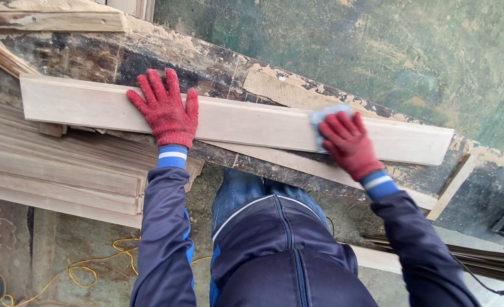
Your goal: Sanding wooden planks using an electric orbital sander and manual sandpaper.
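Observation:
A long pale wooden plank [246, 120] lies across a worn, paint-flaked workbench [206, 62]. My left hand [165, 108], in a red knit glove, lies flat on the plank's left part with fingers spread. My right hand [348, 142], also in a red glove, presses a pale blue-grey sanding pad [323, 118] against the plank's right part. Only the pad's upper left corner shows past the glove. Both arms wear dark blue sleeves.
A stack of thin wooden boards [59, 170] sits to the left below the bench. A yellow cable [87, 270] curls on the floor at lower left. Dark rods [479, 258] and a black cord lie at lower right. More slats rest under the plank.

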